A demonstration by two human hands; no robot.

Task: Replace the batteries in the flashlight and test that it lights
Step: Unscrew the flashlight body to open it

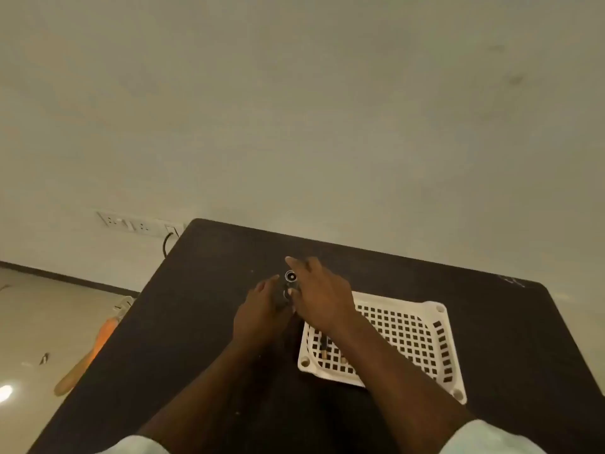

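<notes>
A small dark flashlight (287, 288) stands between my two hands over the black table (196, 322), its round lens end facing up. My left hand (258, 314) wraps around its body from the left. My right hand (319, 298) rests against it from the right, fingers stretched forward past the lens. A white perforated basket (435, 348) lies to the right of the hands, under my right forearm. Batteries (324, 348) lie near its left edge, partly hidden by the arm.
A wall stands right behind the table's far edge. A socket strip (137, 223) with a plugged black cable is on the wall at left. On the floor to the left lie an orange-handled tool (95, 345) and a small dark object (44, 358).
</notes>
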